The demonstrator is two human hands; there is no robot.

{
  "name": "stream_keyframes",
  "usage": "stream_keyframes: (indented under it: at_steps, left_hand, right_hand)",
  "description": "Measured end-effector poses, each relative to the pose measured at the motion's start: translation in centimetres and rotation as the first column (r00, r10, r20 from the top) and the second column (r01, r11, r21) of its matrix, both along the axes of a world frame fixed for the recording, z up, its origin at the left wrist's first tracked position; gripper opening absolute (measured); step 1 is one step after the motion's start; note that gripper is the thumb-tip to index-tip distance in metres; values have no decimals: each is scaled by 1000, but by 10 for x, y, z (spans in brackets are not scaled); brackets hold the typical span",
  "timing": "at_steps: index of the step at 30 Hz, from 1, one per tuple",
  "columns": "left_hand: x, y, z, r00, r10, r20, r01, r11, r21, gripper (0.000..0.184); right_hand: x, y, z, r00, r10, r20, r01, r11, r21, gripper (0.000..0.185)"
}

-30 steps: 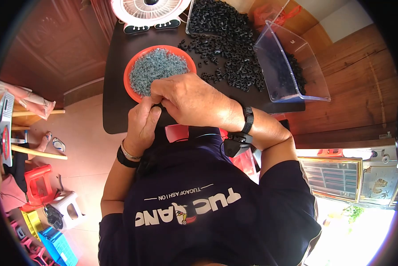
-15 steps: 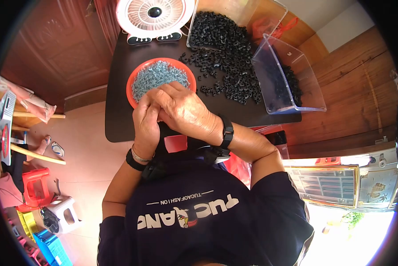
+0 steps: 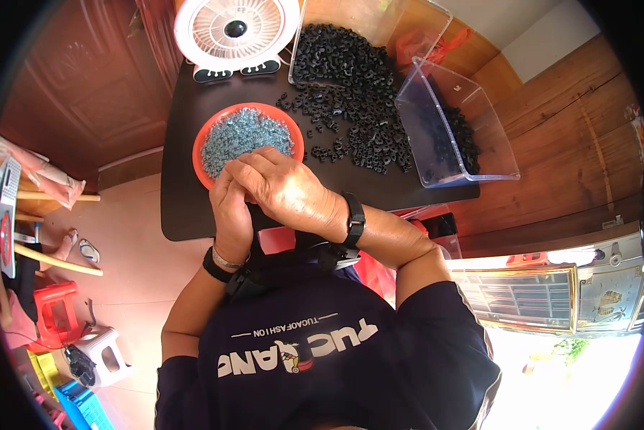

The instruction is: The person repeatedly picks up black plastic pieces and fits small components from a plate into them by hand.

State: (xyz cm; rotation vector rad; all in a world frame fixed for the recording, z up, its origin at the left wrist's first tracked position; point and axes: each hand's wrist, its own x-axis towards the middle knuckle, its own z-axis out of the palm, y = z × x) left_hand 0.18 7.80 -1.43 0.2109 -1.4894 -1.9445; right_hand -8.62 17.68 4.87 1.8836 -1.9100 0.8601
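My two hands meet at the near edge of a red-orange bowl [image 3: 300,136], fingers bent and pressed together. My left hand [image 3: 231,213] is closed, its fingertips tucked against the other hand. Over it, my right hand [image 3: 290,188] is closed too, its back toward the camera. Whatever the fingers pinch is hidden. Small silvery metal pieces [image 3: 243,136], too fine to name surely, fill the bowl. To the right, many small black plastic pieces [image 3: 372,136] lie loose on the dark table [image 3: 193,208].
A white fan [image 3: 236,29] stands at the table's back left. Black pieces spill from a clear bin [image 3: 415,29] lying at the back. Another clear bin [image 3: 451,136] stands at the right edge. Stools [image 3: 107,355] and a blue crate [image 3: 85,405] are on the floor at left.
The whole view has shifted slightly, so the table and bowl sit lower and further left. Both hands stay together at the bowl's near edge, with only a slight shift of the fingers.
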Motion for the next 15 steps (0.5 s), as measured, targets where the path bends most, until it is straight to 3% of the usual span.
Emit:
stream_keyframes:
  at_steps: [3, 9, 15]
  left_hand:
    - [0, 9, 10, 998, 63, -19, -62, 997, 56, 19]
    - [2, 8, 16, 997, 76, -15, -75, 997, 23, 22]
    - [-1, -2, 3, 990, 124, -60, -133, 977, -165, 30]
  right_hand:
    - [-1, -2, 1, 1000, 14, -20, -15, 1000, -16, 46]
    - [-3, -2, 4, 1000, 27, -4, -27, 997, -71, 43]
    - [-6, -2, 11, 1000, 10, 3, -10, 996, -89, 39]
